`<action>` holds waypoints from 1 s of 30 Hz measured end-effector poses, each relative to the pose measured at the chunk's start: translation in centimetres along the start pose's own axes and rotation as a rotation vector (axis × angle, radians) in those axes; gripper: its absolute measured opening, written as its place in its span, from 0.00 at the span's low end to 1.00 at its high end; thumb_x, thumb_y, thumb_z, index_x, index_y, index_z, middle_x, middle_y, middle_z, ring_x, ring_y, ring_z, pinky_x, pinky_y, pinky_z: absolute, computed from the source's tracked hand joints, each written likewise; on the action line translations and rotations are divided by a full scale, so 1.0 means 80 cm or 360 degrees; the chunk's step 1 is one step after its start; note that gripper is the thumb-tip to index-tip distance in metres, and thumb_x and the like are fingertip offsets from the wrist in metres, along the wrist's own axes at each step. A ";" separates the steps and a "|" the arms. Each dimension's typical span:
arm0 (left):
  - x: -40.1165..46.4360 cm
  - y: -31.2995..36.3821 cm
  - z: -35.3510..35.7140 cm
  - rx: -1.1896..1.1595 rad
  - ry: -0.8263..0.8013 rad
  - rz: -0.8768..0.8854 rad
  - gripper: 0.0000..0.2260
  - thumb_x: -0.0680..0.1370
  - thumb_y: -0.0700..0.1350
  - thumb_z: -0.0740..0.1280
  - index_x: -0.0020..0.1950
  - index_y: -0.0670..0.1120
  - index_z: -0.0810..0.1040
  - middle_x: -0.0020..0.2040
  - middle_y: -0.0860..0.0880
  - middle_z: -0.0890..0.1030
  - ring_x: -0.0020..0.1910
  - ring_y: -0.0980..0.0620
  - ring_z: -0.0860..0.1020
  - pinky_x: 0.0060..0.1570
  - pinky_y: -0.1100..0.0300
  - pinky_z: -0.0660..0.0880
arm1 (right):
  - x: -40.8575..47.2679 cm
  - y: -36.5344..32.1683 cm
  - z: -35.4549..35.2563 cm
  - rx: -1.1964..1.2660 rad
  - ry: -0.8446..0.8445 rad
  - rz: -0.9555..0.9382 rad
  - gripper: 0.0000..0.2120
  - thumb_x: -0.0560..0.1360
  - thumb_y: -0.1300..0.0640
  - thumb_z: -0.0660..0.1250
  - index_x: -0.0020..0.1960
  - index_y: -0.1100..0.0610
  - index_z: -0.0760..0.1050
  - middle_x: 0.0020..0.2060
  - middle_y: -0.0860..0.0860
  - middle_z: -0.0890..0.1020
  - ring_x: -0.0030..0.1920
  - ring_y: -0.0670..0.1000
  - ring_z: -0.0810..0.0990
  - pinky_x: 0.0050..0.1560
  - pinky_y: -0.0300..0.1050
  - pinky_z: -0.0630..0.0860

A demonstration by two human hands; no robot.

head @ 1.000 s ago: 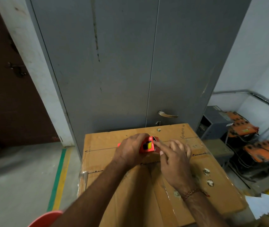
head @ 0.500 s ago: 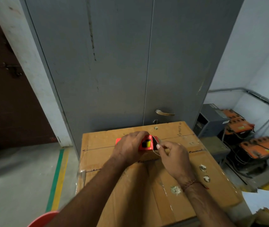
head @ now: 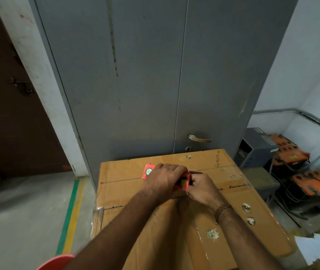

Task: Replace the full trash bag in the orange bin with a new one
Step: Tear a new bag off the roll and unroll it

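Two hands work on a small red box on top of a big cardboard carton.

The left hand has its grip around the red box; the right hand pinches at its open end. The orange bin shows only a rim, bottom left.

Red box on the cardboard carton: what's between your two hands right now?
In the head view, the left hand grips the red box from above; its open end, showing something black and yellow inside, sits directly between it and the right hand.

1. You work in dim, flat indoor light; the left of the frame is darkest.
2. Tape on the cardboard box gives weak glare.
3. Frame edges bend; the picture looks soft.
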State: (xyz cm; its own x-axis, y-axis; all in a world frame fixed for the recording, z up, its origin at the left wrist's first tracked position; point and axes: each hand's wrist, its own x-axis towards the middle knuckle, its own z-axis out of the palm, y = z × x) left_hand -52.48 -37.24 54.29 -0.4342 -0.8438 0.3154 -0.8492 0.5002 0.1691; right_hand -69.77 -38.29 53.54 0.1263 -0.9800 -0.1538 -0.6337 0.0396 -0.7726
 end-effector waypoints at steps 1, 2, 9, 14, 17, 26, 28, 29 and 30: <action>0.001 0.001 0.000 0.0024 0.0004 0.0011 0.29 0.74 0.51 0.77 0.73 0.52 0.71 0.69 0.49 0.80 0.68 0.47 0.77 0.71 0.48 0.71 | 0.003 0.000 0.003 0.0041 -0.0007 0.0023 0.06 0.74 0.56 0.75 0.50 0.50 0.87 0.40 0.43 0.87 0.45 0.46 0.85 0.49 0.44 0.83; 0.001 0.001 -0.001 0.0056 0.0015 0.0024 0.29 0.75 0.50 0.77 0.73 0.51 0.71 0.69 0.49 0.79 0.69 0.47 0.77 0.71 0.48 0.71 | 0.003 -0.001 0.005 0.0090 -0.0016 0.0045 0.05 0.74 0.56 0.75 0.50 0.50 0.86 0.40 0.44 0.87 0.45 0.46 0.84 0.49 0.44 0.83; 0.000 0.009 -0.012 0.0245 -0.0054 0.0081 0.31 0.74 0.51 0.78 0.74 0.51 0.70 0.70 0.49 0.79 0.68 0.46 0.76 0.69 0.45 0.70 | 0.004 0.000 0.019 0.0349 0.0009 0.0233 0.05 0.73 0.57 0.76 0.48 0.51 0.85 0.41 0.47 0.87 0.47 0.49 0.85 0.48 0.49 0.84; 0.004 0.015 -0.018 0.0364 -0.0119 0.0120 0.32 0.74 0.49 0.78 0.74 0.52 0.68 0.70 0.49 0.78 0.69 0.45 0.75 0.70 0.43 0.68 | 0.002 0.010 0.029 0.0493 0.0027 0.0263 0.06 0.72 0.58 0.77 0.48 0.51 0.84 0.41 0.48 0.87 0.48 0.51 0.85 0.46 0.50 0.84; 0.004 0.015 -0.022 0.0359 -0.0159 0.0100 0.32 0.75 0.48 0.78 0.75 0.51 0.68 0.71 0.49 0.78 0.70 0.45 0.75 0.72 0.43 0.66 | 0.003 0.010 0.028 0.0465 -0.0014 0.0233 0.07 0.71 0.57 0.77 0.49 0.50 0.84 0.41 0.47 0.88 0.47 0.51 0.85 0.49 0.54 0.85; 0.022 0.037 -0.050 0.0724 -0.0230 0.0277 0.33 0.72 0.46 0.80 0.73 0.49 0.70 0.70 0.46 0.79 0.66 0.42 0.76 0.71 0.38 0.65 | 0.006 0.006 0.034 0.1196 -0.0001 0.0474 0.07 0.81 0.62 0.63 0.55 0.60 0.79 0.48 0.64 0.82 0.48 0.60 0.80 0.53 0.55 0.76; 0.022 0.043 -0.055 0.0779 -0.0258 0.0295 0.34 0.72 0.47 0.80 0.74 0.49 0.69 0.70 0.46 0.78 0.67 0.41 0.76 0.71 0.37 0.64 | 0.004 0.006 0.030 0.1219 -0.0018 0.0446 0.06 0.81 0.63 0.63 0.53 0.61 0.79 0.51 0.69 0.82 0.52 0.63 0.81 0.59 0.59 0.76; 0.022 0.045 -0.056 0.0792 -0.0270 0.0295 0.34 0.72 0.48 0.80 0.74 0.49 0.69 0.70 0.46 0.78 0.67 0.41 0.76 0.71 0.36 0.64 | 0.004 0.008 0.028 0.1217 -0.0038 0.0420 0.06 0.81 0.64 0.63 0.53 0.61 0.79 0.52 0.68 0.83 0.54 0.65 0.81 0.62 0.62 0.77; 0.022 0.046 -0.057 0.0799 -0.0274 0.0289 0.34 0.72 0.48 0.80 0.74 0.49 0.69 0.70 0.46 0.78 0.67 0.41 0.76 0.71 0.36 0.64 | 0.004 0.005 0.026 0.1275 -0.0030 0.0436 0.07 0.82 0.64 0.62 0.52 0.60 0.79 0.51 0.66 0.83 0.54 0.64 0.82 0.63 0.63 0.77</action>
State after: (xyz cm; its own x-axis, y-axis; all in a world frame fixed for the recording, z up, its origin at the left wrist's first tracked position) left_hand -55.01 -35.96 59.76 -0.5940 -0.7933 0.1338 -0.7767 0.5222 -0.3522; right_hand -68.36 -38.20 51.90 0.0646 -0.9125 -0.4039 0.0878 0.4084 -0.9086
